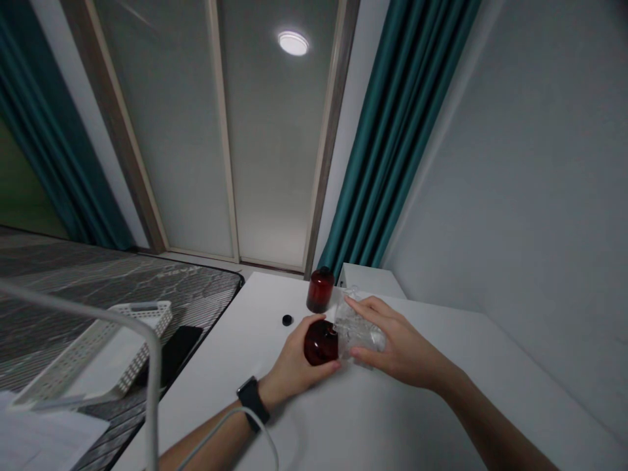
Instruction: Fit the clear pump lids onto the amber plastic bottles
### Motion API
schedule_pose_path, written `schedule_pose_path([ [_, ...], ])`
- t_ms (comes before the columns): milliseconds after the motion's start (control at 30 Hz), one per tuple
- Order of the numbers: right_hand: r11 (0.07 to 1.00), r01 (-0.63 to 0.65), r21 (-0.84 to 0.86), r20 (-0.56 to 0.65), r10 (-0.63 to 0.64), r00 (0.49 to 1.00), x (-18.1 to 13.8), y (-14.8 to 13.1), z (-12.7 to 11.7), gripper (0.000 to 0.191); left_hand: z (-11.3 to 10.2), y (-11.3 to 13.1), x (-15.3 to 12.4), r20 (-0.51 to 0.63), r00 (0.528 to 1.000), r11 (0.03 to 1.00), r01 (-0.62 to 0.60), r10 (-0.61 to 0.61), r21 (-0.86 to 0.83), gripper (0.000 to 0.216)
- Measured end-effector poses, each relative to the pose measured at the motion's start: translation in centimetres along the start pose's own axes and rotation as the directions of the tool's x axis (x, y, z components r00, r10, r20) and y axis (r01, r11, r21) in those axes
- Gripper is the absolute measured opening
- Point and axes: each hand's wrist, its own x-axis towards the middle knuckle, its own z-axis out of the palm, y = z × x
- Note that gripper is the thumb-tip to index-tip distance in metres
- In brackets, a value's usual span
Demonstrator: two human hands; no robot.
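Note:
My left hand (299, 360) is wrapped round a dark amber-red bottle (320, 343) over the white table. My right hand (392, 337) grips a crinkled, see-through piece of clear plastic (357, 328), which meets the bottle's right side. Whether this plastic is a bottle or a wrapper I cannot tell. The mouth of the held bottle does not show clearly. Just behind my hands stands a second amber-red bottle (320, 292), upright with a black top. A small round black cap (287, 320) lies on the table to its left.
The white table (441, 418) runs along a grey wall. A white box-like cabinet (373, 280) stands beyond its far edge. At left are a white perforated basket (63, 366), a black flat object (174, 353) and paper (49, 432). A pale bent tube (154, 386) crosses the left foreground.

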Motion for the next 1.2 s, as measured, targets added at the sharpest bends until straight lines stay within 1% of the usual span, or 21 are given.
schedule_pose_path([
  [233, 1.000, -0.012, 0.004, 0.026, 0.012, 1.000, 0.03, -0.15, -0.21, 0.075, 0.20, -0.36, -0.07, -0.002, 1.000, 1.000, 0.009, -0.009, -0.012, 0.070],
  [500, 1.000, -0.015, -0.001, 0.042, 0.015, 0.999, 0.13, -0.21, -0.32, 0.074, 0.31, -0.20, -0.16, -0.003, 1.000, 1.000, 0.007, -0.007, -0.026, 0.069],
  [867, 1.000, -0.001, -0.006, 0.032, 0.001, 0.999, 0.14, -0.07, -0.31, 0.075, 0.72, -0.38, -0.23, -0.016, 0.999, 0.998, 0.033, -0.034, -0.062, 0.068],
  [1200, 1.000, -0.003, -0.020, 0.041, 0.004, 0.999, 0.05, -0.07, -0.40, 0.076, 0.54, -0.24, -0.11, 0.010, 1.000, 0.997, 0.022, -0.021, -0.079, 0.067],
])
